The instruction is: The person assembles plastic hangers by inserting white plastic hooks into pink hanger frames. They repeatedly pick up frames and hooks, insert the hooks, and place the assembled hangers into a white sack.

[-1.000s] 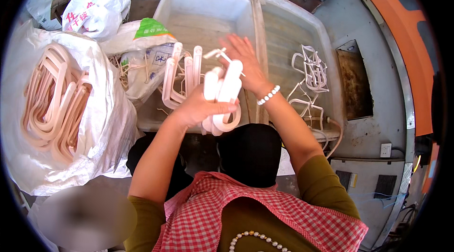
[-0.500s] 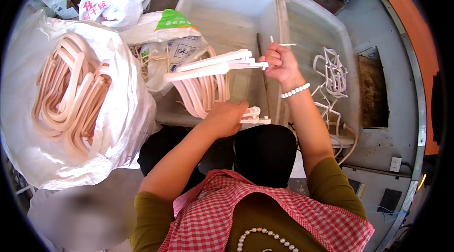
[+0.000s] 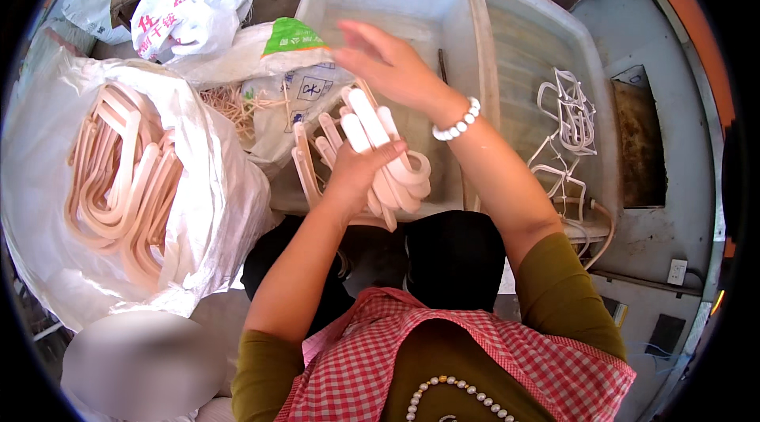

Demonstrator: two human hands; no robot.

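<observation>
My left hand (image 3: 358, 170) grips a bundle of pale pink plastic hangers (image 3: 372, 154) above the near edge of a grey plastic tub (image 3: 380, 2). My right hand (image 3: 385, 60) hovers over the bundle with fingers spread and nothing in it; a white bead bracelet (image 3: 457, 123) sits on its wrist. The hangers' curved ends point toward my lap.
A big white sack (image 3: 214, 208) at my left holds several more pink hangers (image 3: 119, 176). Smaller bags (image 3: 281, 81) lie behind it. A second tub (image 3: 546, 34) at the right holds white wire hangers (image 3: 566, 117). A metal surface with a socket (image 3: 677, 271) lies at far right.
The hanger bundle has swung from lying sideways across the tub to pointing down toward me in my left hand. My right hand let go and moved left above it, fingers spread.
</observation>
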